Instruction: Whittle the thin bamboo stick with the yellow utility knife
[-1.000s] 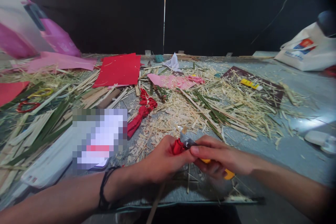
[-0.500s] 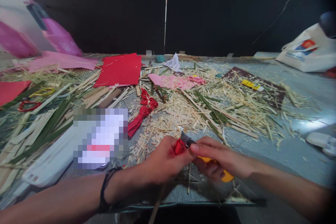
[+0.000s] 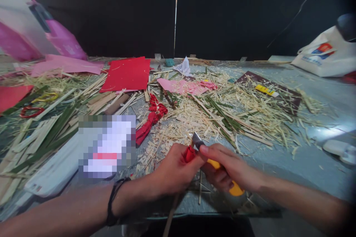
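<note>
My left hand (image 3: 175, 168) is closed round a red wrapped piece (image 3: 189, 153), near the front edge of the table. A thin wooden strip (image 3: 171, 214) hangs below that hand; whether it joins the red piece is hidden. My right hand (image 3: 226, 166) grips a yellow-handled knife (image 3: 236, 189), its blade (image 3: 197, 139) pointing up and left beside the red piece. Both hands are close together, the right thumb near the left one. Pale wood shavings (image 3: 183, 122) lie just beyond them.
Bamboo strips (image 3: 52, 129), a white case (image 3: 52, 170) and a blurred-out bright object (image 3: 108, 148) lie left. Twisted red cloth or paper (image 3: 147, 126) and a red sheet (image 3: 128, 74) are behind. A yellow tube (image 3: 265, 90), white mouse-like object (image 3: 339, 150) and white bag (image 3: 325, 53) are right.
The knife blade has shifted slightly up and right and stands more upright. My right hand and the yellow handle have moved a little left. My left hand keeps its hold.
</note>
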